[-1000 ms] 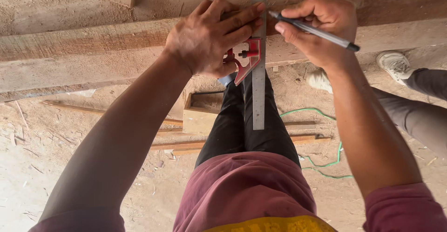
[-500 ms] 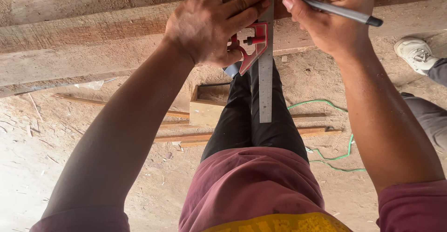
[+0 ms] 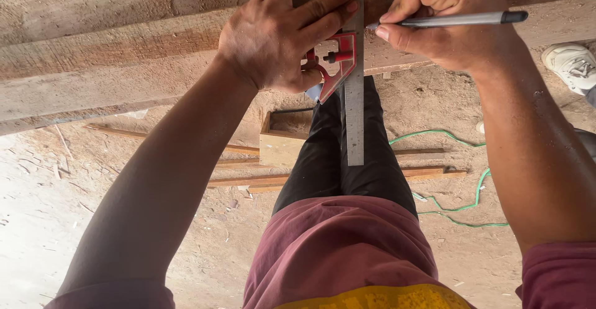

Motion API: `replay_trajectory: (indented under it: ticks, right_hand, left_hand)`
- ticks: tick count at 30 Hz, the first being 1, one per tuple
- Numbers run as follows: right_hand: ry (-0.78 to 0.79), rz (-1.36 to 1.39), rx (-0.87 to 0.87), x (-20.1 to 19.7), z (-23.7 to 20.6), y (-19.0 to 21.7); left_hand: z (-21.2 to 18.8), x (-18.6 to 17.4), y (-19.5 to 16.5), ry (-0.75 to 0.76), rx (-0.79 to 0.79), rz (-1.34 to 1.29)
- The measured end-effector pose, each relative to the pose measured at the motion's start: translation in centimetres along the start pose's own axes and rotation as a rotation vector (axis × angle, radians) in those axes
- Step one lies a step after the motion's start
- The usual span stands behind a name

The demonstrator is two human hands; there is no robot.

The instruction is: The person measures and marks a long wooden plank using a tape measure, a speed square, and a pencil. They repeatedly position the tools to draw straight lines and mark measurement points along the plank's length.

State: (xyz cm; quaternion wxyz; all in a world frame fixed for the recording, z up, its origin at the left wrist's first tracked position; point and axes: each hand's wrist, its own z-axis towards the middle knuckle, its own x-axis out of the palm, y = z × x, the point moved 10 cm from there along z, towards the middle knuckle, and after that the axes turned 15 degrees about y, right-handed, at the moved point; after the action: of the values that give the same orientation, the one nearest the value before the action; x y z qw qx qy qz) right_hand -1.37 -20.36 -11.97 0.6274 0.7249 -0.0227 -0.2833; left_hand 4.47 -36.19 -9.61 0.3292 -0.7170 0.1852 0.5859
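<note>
My left hand (image 3: 282,33) presses a combination square with a red head (image 3: 338,67) and a steel ruler blade (image 3: 354,110) against a long wooden plank (image 3: 112,67). The blade hangs down past the plank's near edge, over my legs. My right hand (image 3: 450,20) grips a grey pen (image 3: 459,18), whose tip touches the plank right beside the ruler's right edge. The top of the blade is cut off by the frame.
Below the plank lie a sawdust-covered floor, a small wooden box (image 3: 282,141), thin wooden strips (image 3: 248,182) and a green cord (image 3: 459,206). Another person's white shoe (image 3: 571,64) and leg show at the right edge.
Both hands and the square sit lower and larger in view than before, as the camera moved closer. The pen tip has come in against the ruler's edge.
</note>
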Motion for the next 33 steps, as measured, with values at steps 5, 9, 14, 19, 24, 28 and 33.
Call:
replay_trajectory:
  ticks: [5,9,14,19,24,28,33]
  right_hand:
    - [-0.108,0.024,0.002,-0.1,0.5,-0.8]
    - [-0.288,0.113,-0.078,-0.7,0.5,-0.2]
    - [-0.292,-0.125,-0.057,-0.5,0.2,0.7]
    - [-0.171,-0.127,-0.124,1.2,-0.9,1.4]
    - [-0.122,-0.217,-0.022,5.1,-2.9,2.8]
    - [-0.429,0.093,-0.163,1.9,-3.4,2.3]
    - [-0.501,-0.328,-0.187,0.2,-1.5,2.9]
  left_hand:
    - [0.1,-0.3,0.0,-0.026,0.018,-0.016]
    - [-0.1,-0.2,0.0,-0.007,0.006,-0.021]
    - [-0.2,-0.1,0.0,-0.006,-0.005,-0.046]
    - [-0.1,-0.1,0.1,-0.007,-0.008,-0.037]
    - [-0.2,0.5,0.1,0.038,-0.018,-0.023]
    - [-0.2,0.7,-0.1,0.011,-0.002,-0.006]
    - [-0.5,1.1,0.2,0.001,-0.007,0.008]
